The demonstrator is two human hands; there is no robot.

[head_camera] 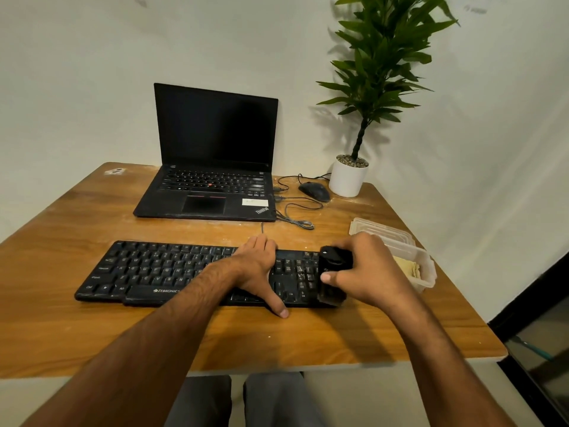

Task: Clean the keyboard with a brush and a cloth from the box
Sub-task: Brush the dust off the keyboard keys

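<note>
Wooden tabletop [92, 334] fills the near view, dusty in patches, and right at its front stretch sits the black keyboard [147, 272], lying flat and long across the middle. Left hand [258, 272] is down on it now, palm pressed over the keys right of centre, fingers laid out fairly straight and thumb reaching to the front edge, pinning the board in place. Right hand [366, 272] is curled tight round a dark brush [334, 272], bristle end angled down onto the number-pad end of the keyboard. That brush looks light and rigid in the body, soft at the bristles, best held by the chunky handle just as it is; the keyboard seems light plastic, liable to skid, so that bracing palm makes sense, and the keycaps want a gentle stroke. Just beyond the right hand, the clear plastic box [428, 272] stands open with a pale yellow cloth [409, 268] inside, limp and easy to pinch anywhere, and its lid [369, 228] beside it. Farther back, an open laptop [215, 149], a mouse [314, 191] with tangled cable, and a potted plant [351, 177] by the wall.
</note>
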